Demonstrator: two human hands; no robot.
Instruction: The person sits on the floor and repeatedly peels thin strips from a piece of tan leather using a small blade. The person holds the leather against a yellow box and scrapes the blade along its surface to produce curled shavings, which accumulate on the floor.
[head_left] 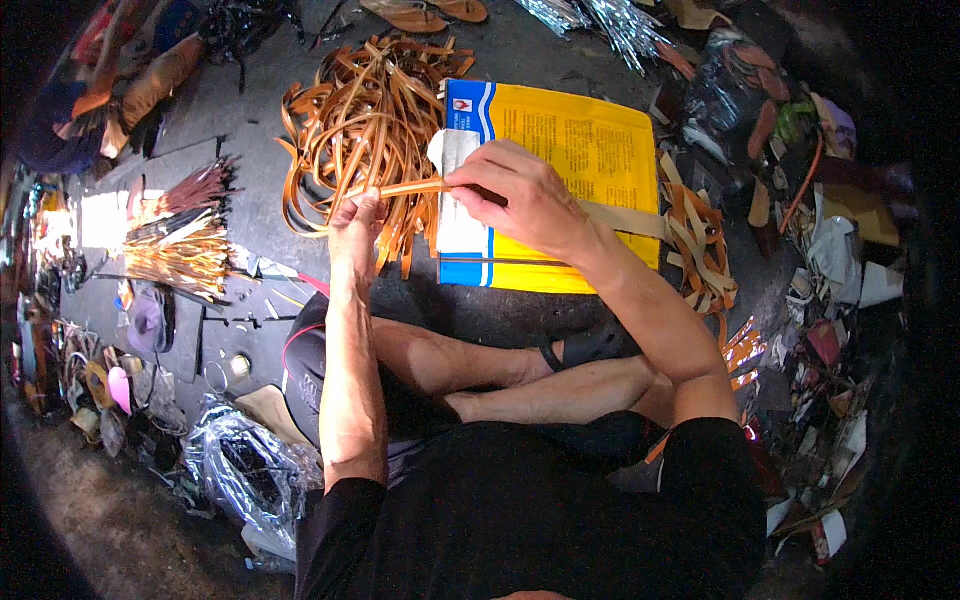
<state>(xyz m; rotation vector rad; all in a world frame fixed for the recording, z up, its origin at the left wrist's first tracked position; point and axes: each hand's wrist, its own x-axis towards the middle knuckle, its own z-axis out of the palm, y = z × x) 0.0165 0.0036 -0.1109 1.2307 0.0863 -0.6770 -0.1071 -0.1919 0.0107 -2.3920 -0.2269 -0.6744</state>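
An orange-tan strip (415,187) is stretched between my two hands. My left hand (355,228) pinches one end between thumb and fingers, in front of a tangled pile of brown strips (365,110). At the strip's other end my right hand (525,190) grips it, held over a flat yellow, blue and white sack (570,120). A pale tan band (630,220) lies across the sack below my right wrist and runs off its right side. Near the sack's lower edge lies a thin dark strip (520,262).
More tan strips (700,245) lie curled right of the sack. Bundles of dark and golden strips (180,235) sit at the left. Clear plastic wrap (240,465) lies by my left side. Scraps (830,340) litter the right. Another person's arm (155,85) shows at the upper left.
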